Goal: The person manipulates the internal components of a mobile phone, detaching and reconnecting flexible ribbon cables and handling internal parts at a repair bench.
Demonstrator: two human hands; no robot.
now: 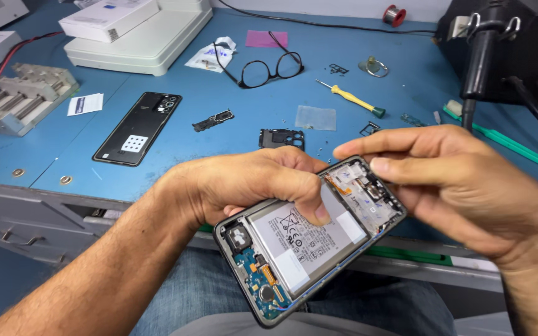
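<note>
Blue matting covers the table (231, 143), and loose parts lie spread across it, apart from one another. At far left sits a grey ribbed metal fixture (20, 96). Right of it lies the glossy black phone back cover (137, 128), inner face up, set aside well clear of the hands. A small black speaker module (213, 120) and a black camera-frame bracket (281, 138) rest near the middle, with black-rimmed spectacles (269, 67) behind them. A yellow-handled precision screwdriver (351, 99) lies further right, within reach of the right hand.

The opened smartphone with dark frame and exposed silver-grey battery (309, 239) is held above the lap, in front of the table edge, tilted with its upper end to the right. The left hand (244, 186) wraps over the frame from above; its fingers are clamped on the phone, and the thumb presses flat on the battery, probably to steady the unit. The right hand (462, 180) meets the upper end of the phone. Its thumb and forefinger are pinched together at the circuit board near the top edge; whether a small part sits between them cannot be determined.

At far right, a black soldering station (499, 50) stands on the table, and a green-handled brush (505, 142) lies in front of it.
</note>
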